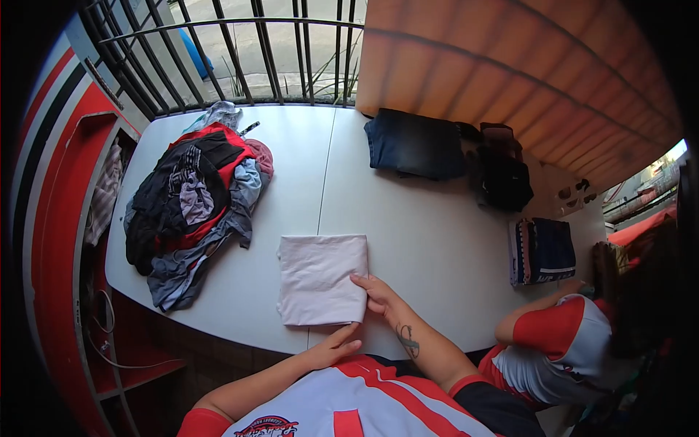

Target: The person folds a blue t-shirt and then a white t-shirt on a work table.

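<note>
A square-folded white cloth [322, 278] lies flat on the white table [415, 246] in front of me, its left edge slightly uneven. My right hand [378, 295] grips its right edge, with the thumb on top and the other fingers at the side and partly hidden below. At the cloth's lower right corner, my left hand [339, 348] touches the front edge with an extended finger, its thumb held apart. Left of the cloth is a loose heap of mixed clothes [191, 202], black, red, grey and blue.
Folded jeans [415, 145] and a dark folded pile [503, 177] lie at the back right. Nearer is a stack of folded clothes [543, 251]. A co-worker [562, 333] stands to my right. Red shelving [87, 218] borders the left; metal bars [262, 54] rise behind the table.
</note>
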Tool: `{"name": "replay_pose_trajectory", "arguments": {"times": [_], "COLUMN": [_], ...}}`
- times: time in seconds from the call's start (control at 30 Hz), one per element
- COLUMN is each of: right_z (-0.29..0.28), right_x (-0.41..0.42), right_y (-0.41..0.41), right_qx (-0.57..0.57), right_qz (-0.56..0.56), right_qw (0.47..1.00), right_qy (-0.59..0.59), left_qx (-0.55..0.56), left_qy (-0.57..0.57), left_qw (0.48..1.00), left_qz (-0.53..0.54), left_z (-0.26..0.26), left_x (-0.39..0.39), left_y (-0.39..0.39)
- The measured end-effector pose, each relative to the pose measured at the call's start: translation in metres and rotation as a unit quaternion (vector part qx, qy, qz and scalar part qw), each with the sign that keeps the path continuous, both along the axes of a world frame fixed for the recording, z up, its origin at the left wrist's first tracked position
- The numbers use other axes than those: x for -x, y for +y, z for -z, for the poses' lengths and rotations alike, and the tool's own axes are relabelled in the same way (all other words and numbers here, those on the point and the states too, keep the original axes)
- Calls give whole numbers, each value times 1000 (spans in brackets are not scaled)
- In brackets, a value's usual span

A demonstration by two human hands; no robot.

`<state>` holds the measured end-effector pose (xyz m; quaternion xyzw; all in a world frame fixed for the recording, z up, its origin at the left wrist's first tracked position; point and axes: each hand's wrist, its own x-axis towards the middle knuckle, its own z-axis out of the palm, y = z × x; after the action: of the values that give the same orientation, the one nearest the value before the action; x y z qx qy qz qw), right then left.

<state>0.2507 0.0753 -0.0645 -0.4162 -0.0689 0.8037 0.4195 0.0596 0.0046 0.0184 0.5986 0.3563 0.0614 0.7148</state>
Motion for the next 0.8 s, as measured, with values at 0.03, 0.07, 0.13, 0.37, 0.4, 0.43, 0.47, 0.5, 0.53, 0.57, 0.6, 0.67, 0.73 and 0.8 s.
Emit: {"name": "replay_pose_trajectory", "arguments": {"times": [0.03, 0.07, 0.13, 0.37, 0.4, 0.43, 0.47, 0.5, 0.53, 0.57, 0.6, 0.67, 0.73, 0.8], "right_z": [-1, -2, -21, -184, -203, -199, -193, -198, -186, -160, -134, -80, -57, -54], "right_x": [-3, -8, -18, -3, 5, 10, 17, 23, 26, 29, 30, 33, 35, 25], "right_y": [-1, -2, 4, 4, -5, -17, -29, -43, -55, -68, -78, -101, -124, -123], "right_qx": [-2, -3, -47, -290, -315, -328, -341, -333, -332, -344, -355, -321, -304, -294], "right_qz": [-8, -14, -60, -334, -365, -357, -350, -350, -351, -300, -247, -294, -345, -228], "right_qw": [1000, 999, 989, 705, 639, 608, 576, 507, 508, 479, 446, 480, 462, 531], "right_qy": [-19, -39, -130, -555, -599, -629, -656, -714, -713, -750, -784, -761, -758, -761], "left_qx": [49, 98, 122, 418, 420, 434, 446, 409, 410, 392, 371, 260, 118, 70], "left_qy": [-35, -70, -65, -195, -212, -280, -344, -348, -348, -306, -265, -131, -9, 24], "left_qw": [998, 992, 990, 816, 829, 805, 776, 807, 807, 836, 863, 920, 938, 940], "left_qz": [15, 31, -33, -348, -301, -292, -283, -244, -245, -232, -216, -264, -325, -333], "left_z": [-6, -10, 1, -11, -13, -6, 3, -6, -4, 6, 18, 44, 61, 63], "left_x": [0, 1, 13, -11, -12, -12, -11, -14, -12, -8, -6, -1, 5, 8], "left_y": [-1, 0, 8, 88, 98, 105, 113, 118, 127, 137, 146, 151, 140, 119]}}
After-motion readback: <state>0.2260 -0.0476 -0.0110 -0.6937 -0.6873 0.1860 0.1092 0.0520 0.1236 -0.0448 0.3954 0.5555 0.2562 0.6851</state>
